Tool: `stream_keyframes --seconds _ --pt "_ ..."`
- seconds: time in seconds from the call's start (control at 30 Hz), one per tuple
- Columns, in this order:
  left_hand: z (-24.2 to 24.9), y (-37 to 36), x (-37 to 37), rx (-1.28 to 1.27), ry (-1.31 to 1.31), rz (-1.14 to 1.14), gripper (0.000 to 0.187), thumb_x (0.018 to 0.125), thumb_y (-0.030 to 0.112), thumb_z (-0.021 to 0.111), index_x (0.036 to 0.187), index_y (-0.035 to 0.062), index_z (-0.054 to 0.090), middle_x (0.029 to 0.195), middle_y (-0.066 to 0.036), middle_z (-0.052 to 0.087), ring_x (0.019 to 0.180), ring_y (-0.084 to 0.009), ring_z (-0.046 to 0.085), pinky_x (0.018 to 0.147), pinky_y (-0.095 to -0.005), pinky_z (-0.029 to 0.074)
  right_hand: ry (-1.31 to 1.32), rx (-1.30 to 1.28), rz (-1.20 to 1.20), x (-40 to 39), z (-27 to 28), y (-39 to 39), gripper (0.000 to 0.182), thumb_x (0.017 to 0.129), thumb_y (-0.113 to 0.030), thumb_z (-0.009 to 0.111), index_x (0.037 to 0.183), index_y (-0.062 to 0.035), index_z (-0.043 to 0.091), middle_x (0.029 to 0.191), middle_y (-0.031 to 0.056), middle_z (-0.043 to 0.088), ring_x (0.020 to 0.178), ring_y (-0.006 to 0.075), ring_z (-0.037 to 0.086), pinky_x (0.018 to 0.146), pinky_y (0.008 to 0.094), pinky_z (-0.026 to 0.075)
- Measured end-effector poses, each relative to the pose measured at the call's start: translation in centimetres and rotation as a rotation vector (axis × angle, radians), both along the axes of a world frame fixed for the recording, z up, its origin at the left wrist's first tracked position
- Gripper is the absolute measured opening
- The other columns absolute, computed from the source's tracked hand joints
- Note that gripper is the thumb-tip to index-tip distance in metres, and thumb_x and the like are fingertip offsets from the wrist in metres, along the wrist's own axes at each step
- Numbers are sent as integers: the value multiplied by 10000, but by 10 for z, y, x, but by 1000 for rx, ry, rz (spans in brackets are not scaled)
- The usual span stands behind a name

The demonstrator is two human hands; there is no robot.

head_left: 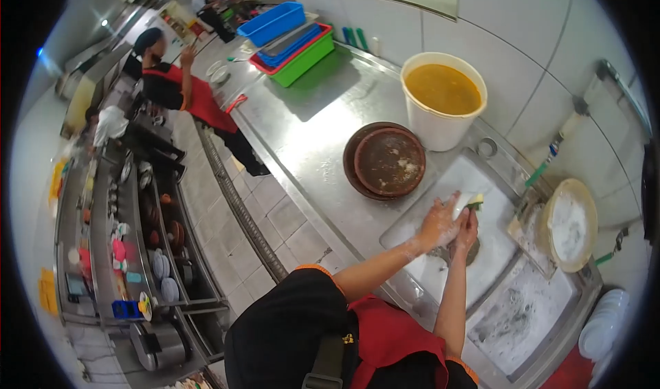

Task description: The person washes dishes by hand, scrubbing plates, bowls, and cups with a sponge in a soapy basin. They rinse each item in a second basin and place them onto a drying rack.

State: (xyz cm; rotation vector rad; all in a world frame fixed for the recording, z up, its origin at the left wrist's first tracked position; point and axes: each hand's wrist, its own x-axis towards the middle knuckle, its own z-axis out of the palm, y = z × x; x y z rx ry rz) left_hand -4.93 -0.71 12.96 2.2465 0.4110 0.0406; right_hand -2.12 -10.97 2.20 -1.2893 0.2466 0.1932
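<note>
Both my hands are together over the foamy sink basin (491, 251). My left hand (440, 224) has its fingers around a small white item, perhaps a cup or dish, whose shape is partly hidden. In my right hand (466, 232), the fingers press a yellow and green sponge (475, 201) against that item. Below the hands, something dark lies in the foam, too covered to make out. Two stacked brown clay dishes (390, 162) rest on the steel counter to the left of the basin.
A white bucket (430, 117) of orange liquid stands behind the dishes. Beyond are green and blue trays (302, 59). A foamy bowl (570, 225) and a second foamy basin (522, 313) are right, near stacked white plates (603, 324). A person in a red apron (206, 100) stands left.
</note>
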Motion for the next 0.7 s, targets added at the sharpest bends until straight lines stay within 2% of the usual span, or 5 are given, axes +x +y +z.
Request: stream_keyframes --seconds 0.17,0.3,0.37,0.53,0.7 --pt "-50 9 9 86 -188 -180 503 872 290 421 1342 146 313 1312 -187 396 1111 -457 411 967 -456 337 -345 -1106 616 -15 72 -22 270 845 -195 559 1013 10 609 931 167 616 829 217 599 752 324 458" --pt "-54 -19 -2 -200 145 -141 467 916 326 354 1345 148 304 1353 -143 364 1177 -398 383 1007 -429 300 -817 -907 101 8 -19 -37 149 811 -89 513 781 26 602 804 174 589 691 281 572 673 350 448" --pt "-68 -23 6 -304 135 -96 538 921 454 295 1348 127 290 1311 -155 414 1175 -368 416 1001 -406 316 -409 -776 442 9 -61 -66 153 808 -110 531 845 21 602 988 203 562 877 286 570 758 333 437" --pt "-31 -22 4 -335 63 -153 533 913 482 299 1355 184 285 1288 -171 433 1153 -363 438 1010 -382 315 -921 -1202 262 -17 27 -87 191 818 -119 518 749 58 541 738 153 536 667 200 499 627 330 409" --pt "-58 -42 17 -413 69 -233 544 905 475 340 1350 166 293 1330 -156 377 1187 -341 407 996 -384 343 -632 -814 204 -3 17 -68 129 787 -92 529 760 29 566 760 149 550 675 323 532 671 361 435"
